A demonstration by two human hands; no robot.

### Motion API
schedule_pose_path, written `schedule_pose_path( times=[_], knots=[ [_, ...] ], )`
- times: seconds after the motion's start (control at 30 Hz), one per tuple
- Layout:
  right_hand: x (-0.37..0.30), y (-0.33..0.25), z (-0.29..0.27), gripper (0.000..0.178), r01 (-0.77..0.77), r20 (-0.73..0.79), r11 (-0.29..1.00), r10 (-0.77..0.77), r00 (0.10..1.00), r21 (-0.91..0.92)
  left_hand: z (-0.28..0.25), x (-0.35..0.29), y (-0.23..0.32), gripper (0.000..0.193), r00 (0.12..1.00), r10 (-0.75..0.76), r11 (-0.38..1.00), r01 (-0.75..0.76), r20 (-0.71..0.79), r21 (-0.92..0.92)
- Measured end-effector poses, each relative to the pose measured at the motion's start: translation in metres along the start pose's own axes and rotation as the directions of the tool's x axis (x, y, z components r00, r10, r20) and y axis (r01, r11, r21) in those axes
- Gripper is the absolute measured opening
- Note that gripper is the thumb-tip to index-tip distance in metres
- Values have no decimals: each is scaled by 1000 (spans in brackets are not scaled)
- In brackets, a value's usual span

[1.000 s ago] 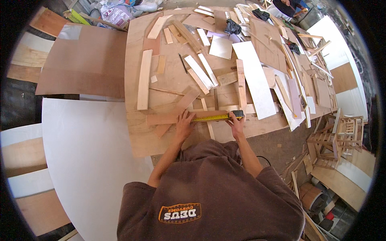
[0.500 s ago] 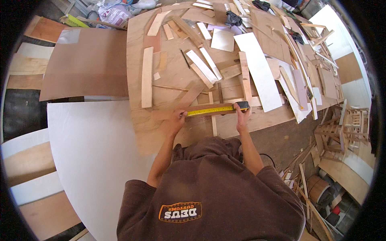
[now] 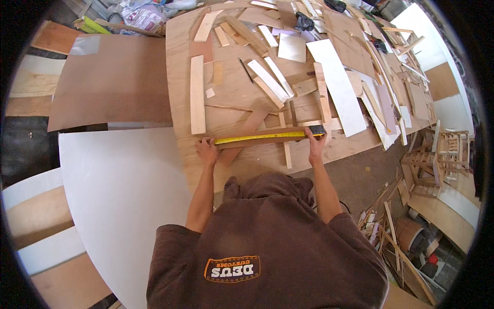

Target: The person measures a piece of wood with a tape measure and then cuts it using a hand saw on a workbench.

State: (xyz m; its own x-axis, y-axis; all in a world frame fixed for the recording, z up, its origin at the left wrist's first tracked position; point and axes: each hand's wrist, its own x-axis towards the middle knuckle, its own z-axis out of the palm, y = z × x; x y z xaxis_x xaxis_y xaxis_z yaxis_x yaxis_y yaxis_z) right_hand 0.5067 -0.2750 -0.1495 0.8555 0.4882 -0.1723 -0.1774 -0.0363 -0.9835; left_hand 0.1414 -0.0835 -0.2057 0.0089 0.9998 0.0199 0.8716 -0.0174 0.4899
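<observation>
A tape measure (image 3: pixel 260 137) with a yellow blade is stretched along a narrow brown wooden strip (image 3: pixel 278 139) above the workbench. My right hand (image 3: pixel 315 147) is closed around its black and yellow case. At the other end, my left hand (image 3: pixel 207 151) is closed on the blade's tip and the left end of the strip; its fingertips are partly hidden. A flat brown piece (image 3: pixel 247 126) lies slantwise under the strip. To the right, a thin pale stick (image 3: pixel 287 154) points toward me. An upright-lying pale board (image 3: pixel 197 95) rests just beyond my left hand.
Offcuts, a long white panel (image 3: pixel 337 87) and several white strips (image 3: pixel 267 80) litter the plywood workbench (image 3: pixel 177 62). A large white sheet (image 3: pixel 118 195) and a brown sheet (image 3: pixel 113 82) lie left. Wooden frames (image 3: pixel 427 159) and scrap stand at right, near the floor.
My left hand has moved left along the strip to its end, and more yellow blade shows between my hands. My right hand still grips the case, slightly farther right.
</observation>
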Motion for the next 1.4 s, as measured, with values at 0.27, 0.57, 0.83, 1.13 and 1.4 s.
schedule_pose_path(
  times=[0.27, 0.57, 0.83, 1.13, 1.4],
  knots=[
    [-2, -2, 14, 69, -8, 0, 1000, 8, 1000, -29, 6, 7, -10, 34, 984, -127, 981, 106, -121, -162],
    [3, -3, -5, 74, -130, -57, 991, 129, 990, -10, -6, -9, 22, 36, 921, -385, 814, 308, -59, -493],
    [8, -13, -15, 77, -130, 64, 991, 131, 989, -15, -13, -24, 42, 28, 932, -321, 877, 224, -170, -424],
    [24, -12, 5, 76, -142, 118, 989, 146, 982, -38, -2, -20, 20, 30, 925, -267, 933, 178, -271, -314],
    [46, -1, -20, 71, -120, 94, 992, 124, 988, -44, 6, -18, 24, 25, 911, -341, 916, 266, -234, -300]
  ],
)
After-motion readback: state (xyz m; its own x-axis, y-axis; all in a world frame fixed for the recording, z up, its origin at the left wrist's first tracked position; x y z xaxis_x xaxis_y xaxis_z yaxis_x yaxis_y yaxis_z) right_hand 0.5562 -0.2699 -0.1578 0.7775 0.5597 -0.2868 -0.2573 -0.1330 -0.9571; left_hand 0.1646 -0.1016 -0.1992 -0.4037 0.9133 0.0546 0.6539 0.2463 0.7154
